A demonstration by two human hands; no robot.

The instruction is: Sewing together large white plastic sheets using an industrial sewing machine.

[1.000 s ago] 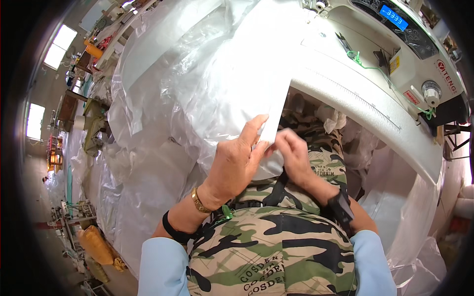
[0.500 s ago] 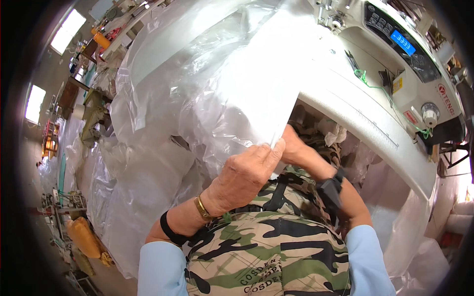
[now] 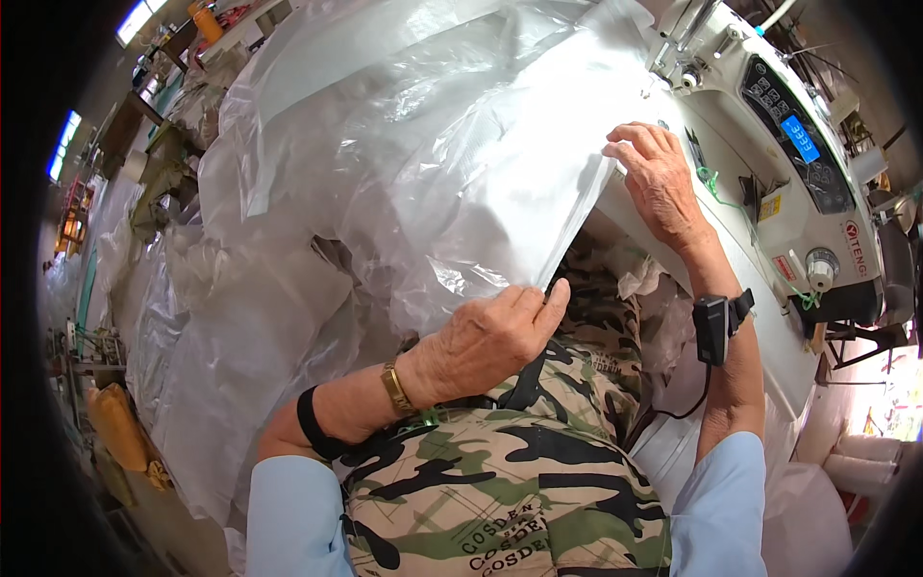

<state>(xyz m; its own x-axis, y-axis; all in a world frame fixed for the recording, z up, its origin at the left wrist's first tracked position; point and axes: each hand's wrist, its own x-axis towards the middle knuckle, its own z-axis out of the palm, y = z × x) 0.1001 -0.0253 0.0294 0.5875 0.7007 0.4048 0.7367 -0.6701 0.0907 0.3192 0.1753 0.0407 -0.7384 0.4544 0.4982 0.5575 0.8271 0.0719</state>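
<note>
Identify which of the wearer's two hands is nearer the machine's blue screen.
The right hand, farther up the picture, beside the white machine; the left hand sits lower, pinching the white sheeting.

A large, glossy, translucent white plastic sheet point(image 3: 452, 183) is spread in loose wrinkles beside the white sewing machine point(image 3: 817, 231); its right edge is held nearly straight, its near corner pinched by the left hand point(image 3: 484, 338).
</note>
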